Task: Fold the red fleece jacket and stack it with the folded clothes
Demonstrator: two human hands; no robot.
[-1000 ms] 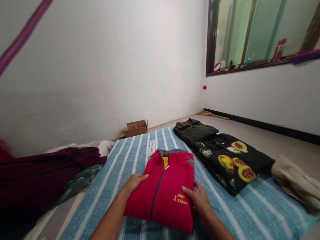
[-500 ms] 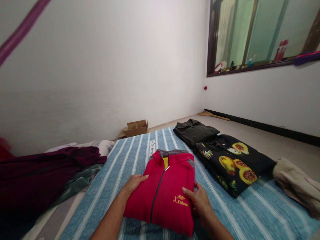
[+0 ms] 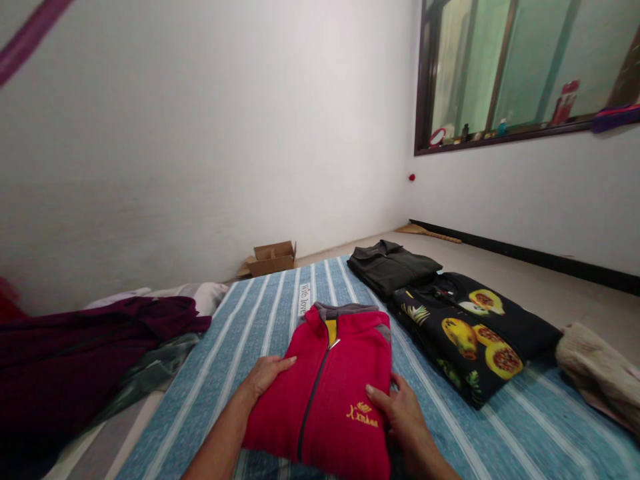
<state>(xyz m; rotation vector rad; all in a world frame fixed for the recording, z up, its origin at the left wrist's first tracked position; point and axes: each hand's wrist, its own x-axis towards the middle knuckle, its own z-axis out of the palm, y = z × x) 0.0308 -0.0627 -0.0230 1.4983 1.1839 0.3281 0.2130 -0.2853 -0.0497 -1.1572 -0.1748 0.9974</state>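
Observation:
A folded red zip-up jacket [image 3: 330,393] with a grey collar, yellow lining and yellow embroidery lies in front of me, collar pointing away. My left hand [image 3: 263,378] grips its left edge, thumb on top and the other fingers hidden. At the right edge, my right hand [image 3: 400,410] has its thumb on the cloth near the embroidery, with fingers tucked beside and under the side. To the right are a folded black garment [image 3: 470,333] with a yellow fruit print and, behind it, a folded dark collared garment [image 3: 393,263].
A blue striped bed sheet [image 3: 200,393] lies under the clothes. At left is a heap with a maroon garment [image 3: 110,347]. A beige cloth [image 3: 595,363] sits at the far right. Beyond are a cardboard box [image 3: 273,260], a broom [image 3: 427,232] and a window [image 3: 515,67].
Both hands stay on the red jacket, which sits slightly lower in view. The camera view has shifted a little; the other clothes keep their places.

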